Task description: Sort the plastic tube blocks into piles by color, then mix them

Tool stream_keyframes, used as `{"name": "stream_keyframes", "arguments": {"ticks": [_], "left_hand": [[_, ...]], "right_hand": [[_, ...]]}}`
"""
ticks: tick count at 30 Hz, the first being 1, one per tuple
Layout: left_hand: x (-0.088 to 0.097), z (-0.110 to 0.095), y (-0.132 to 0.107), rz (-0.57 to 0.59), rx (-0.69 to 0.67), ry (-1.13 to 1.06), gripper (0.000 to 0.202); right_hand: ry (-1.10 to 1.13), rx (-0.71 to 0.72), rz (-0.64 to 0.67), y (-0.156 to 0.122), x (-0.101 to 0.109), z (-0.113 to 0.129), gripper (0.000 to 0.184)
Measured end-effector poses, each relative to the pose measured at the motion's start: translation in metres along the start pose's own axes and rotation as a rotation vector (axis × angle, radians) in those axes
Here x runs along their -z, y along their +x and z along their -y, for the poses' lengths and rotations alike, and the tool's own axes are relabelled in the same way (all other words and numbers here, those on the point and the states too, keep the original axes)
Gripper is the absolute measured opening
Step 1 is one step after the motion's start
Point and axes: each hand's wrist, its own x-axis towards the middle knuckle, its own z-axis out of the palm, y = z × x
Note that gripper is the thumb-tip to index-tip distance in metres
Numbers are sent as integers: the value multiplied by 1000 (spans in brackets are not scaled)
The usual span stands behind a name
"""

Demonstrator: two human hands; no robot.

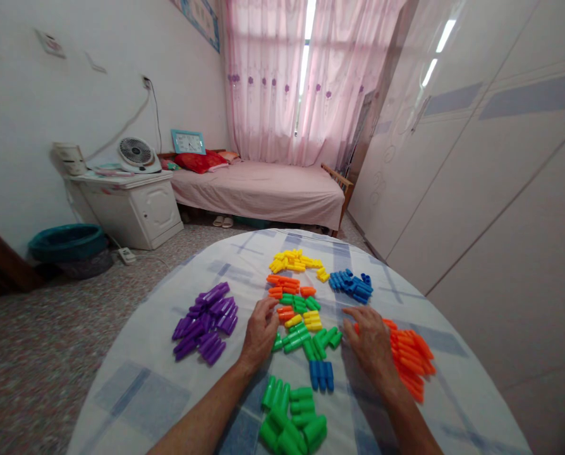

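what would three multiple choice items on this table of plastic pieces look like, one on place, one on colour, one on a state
1. Where does the purple pile lie?
A. left of the left hand
B. under the right hand
C. at the table's far edge

2. What colour is the pile touching the right hand's outer side?
A. yellow
B. orange
C. blue

3. How are the hands?
A. both lifted high, clutching pieces
B. both low on the table, palms down
C. one out of view

Answers:
1 A, the purple pile sits apart, left of the left hand.
2 B, the orange pile lies against that hand.
3 B, both rest by the mixed central pieces on the checked tablecloth.
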Motion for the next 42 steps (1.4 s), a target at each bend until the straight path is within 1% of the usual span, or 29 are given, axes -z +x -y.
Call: {"name": "stream_keyframes", "arguments": {"ticks": [2, 4, 7, 9, 13, 16, 19, 23, 25, 27, 29, 31, 33, 35, 37, 39, 42], "left_hand": [[0, 0, 0, 26, -2, 10, 26], [0, -3, 1, 49, -10, 23, 24], [0, -10, 1, 57, -18, 21, 24], [-1, -12, 0, 65, -15, 8, 25], [-2, -10, 0, 59, -20, 4, 25], [-2, -7, 2, 42, -41, -7, 24], [-1, -4, 5, 18, -45, -26, 24], [-1, -2, 8, -11, 14, -66, 23], [-1, -2, 8, -9, 34, -75, 23], [-1, -3, 8, 9, 51, -78, 23], [-1, -4, 7, 32, 67, -81, 23], [-1, -4, 7, 47, 77, -74, 23], [-2, -3, 7, 48, 81, -54, 24], [-2, -2, 8, 48, 88, -39, 24], [-3, -2, 8, 52, 96, -36, 24], [-2, -2, 8, 52, 107, -35, 25], [-2, -3, 8, 50, 124, -33, 26]], "right_hand": [[147, 45, 69, 1, -7, 12, 30], [220, 53, 137, 2, -16, 23, 30], [196, 43, 204, 6, -27, 34, 32], [150, 24, 238, 12, -30, 38, 34], [104, -35, 320, 25, -30, 41, 38], [129, -83, 369, 31, -31, 39, 33], [205, -105, 371, 32, -33, 36, 27], [338, -112, 332, 27, -28, 35, 19], [413, -138, 360, 27, -22, 34, 13], [489, -157, 395, 32, -16, 31, 9], [540, -158, 368, 47, -14, 27, 13], [528, -152, 272, 72, -18, 23, 22], [441, -152, 194, 102, -28, 21, 27], [333, -161, 166, 131, -41, 23, 29], [254, -175, 155, 152, -53, 25, 31], [170, -205, 150, 162, -61, 25, 37], [26, -262, 176, 162, -67, 22, 39]]}}
